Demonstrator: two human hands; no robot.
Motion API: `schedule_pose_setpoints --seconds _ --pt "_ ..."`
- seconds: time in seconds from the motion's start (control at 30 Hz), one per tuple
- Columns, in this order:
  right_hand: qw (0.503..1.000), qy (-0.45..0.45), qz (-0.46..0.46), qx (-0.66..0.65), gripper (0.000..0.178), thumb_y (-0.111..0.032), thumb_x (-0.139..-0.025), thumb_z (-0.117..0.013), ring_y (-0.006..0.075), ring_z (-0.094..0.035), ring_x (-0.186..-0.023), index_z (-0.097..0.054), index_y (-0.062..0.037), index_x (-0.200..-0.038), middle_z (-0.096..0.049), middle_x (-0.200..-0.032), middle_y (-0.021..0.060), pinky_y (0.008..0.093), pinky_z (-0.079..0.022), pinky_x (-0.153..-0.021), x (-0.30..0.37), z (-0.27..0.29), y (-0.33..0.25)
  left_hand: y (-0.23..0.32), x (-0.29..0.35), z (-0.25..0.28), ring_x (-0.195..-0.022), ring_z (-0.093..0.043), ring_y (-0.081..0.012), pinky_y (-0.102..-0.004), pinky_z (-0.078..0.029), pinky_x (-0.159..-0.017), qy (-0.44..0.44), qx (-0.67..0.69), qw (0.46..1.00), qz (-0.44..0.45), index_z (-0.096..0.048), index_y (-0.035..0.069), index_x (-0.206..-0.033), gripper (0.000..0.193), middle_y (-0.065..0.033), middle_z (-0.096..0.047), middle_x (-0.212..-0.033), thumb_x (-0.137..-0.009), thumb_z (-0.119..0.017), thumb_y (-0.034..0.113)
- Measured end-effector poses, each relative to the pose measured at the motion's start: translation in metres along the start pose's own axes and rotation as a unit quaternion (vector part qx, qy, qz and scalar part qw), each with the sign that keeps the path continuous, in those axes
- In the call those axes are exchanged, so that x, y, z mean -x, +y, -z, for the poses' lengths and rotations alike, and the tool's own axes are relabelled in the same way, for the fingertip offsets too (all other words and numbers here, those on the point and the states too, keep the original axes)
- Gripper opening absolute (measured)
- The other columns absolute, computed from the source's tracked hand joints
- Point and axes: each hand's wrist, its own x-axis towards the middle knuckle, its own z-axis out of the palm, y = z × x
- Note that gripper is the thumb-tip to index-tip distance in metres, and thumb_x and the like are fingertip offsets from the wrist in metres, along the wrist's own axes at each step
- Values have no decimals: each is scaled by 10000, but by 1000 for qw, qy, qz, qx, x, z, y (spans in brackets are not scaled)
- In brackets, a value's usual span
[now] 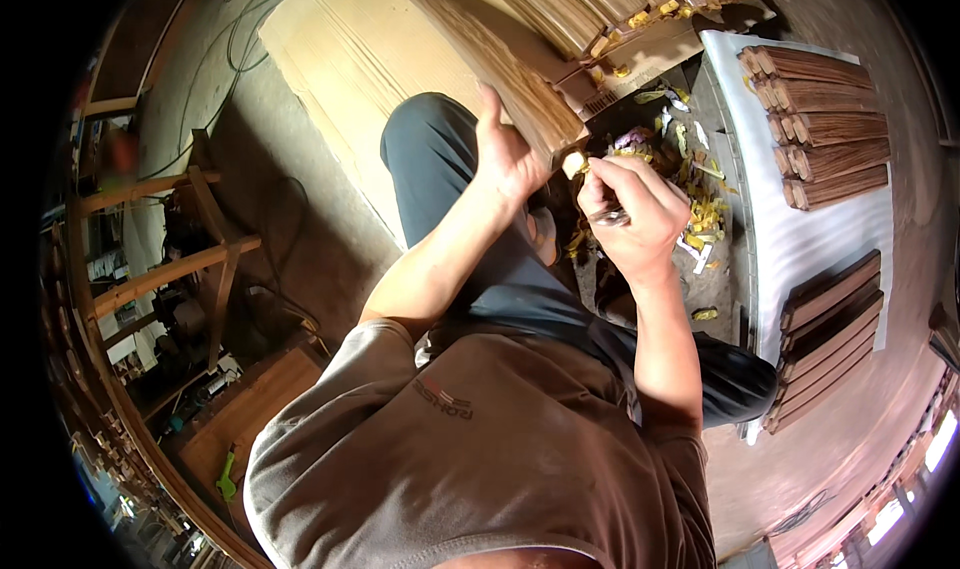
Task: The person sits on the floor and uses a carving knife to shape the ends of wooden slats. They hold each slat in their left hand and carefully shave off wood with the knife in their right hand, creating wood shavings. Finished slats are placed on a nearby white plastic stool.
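A long brown wooden slat slants across in front of me, its near end over my lap. My left hand is closed around it close to that end, thumb along the side. A short tenon at the end shows a pale yellow covering. At this tenon are the fingertips of my right hand, curled round a small tool. Only a dark, shiny part of the tool shows below the fingers, so its kind is unclear.
More slats with yellow-wrapped ends lie on the cardboard ahead. Yellow and white scraps litter the floor. To the right, dark slats lie stacked on a white sheet. A wooden frame stands at the left.
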Motion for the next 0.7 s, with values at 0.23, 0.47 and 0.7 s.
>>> schedule_pose_setpoints --seconds 0.23,0.47,0.7 --pt "996 -77 -4 -38 235 79 -706 -720 230 -683 -666 -687 3 -926 -692 -815 103 313 -553 -608 21 -10 -4 22 -9 6 -751 -525 -187 -353 -460 -748 -42 34 997 52 -503 -23 -982 408 -80 -516 -829 -930 -454 379" --pt "976 -146 156 52 223 49 -743 -721 260 -677 -678 -696 31 -964 -682 -879 140 340 -561 -600 16 -11 -10 32 -9 18 -685 -504 -199 -363 -440 -608 39 -17 999 33 -474 36 -911 617 -65 -466 -781 -903 -401 649" --pt "944 -182 273 36 208 -50 -823 -729 261 -662 -681 -692 74 -986 -677 -906 180 335 -550 -568 -11 -9 -33 28 -14 20 -616 -493 -234 -378 -432 -554 112 -68 991 2 -476 47 -877 675 -125 -506 -772 -881 -392 716"
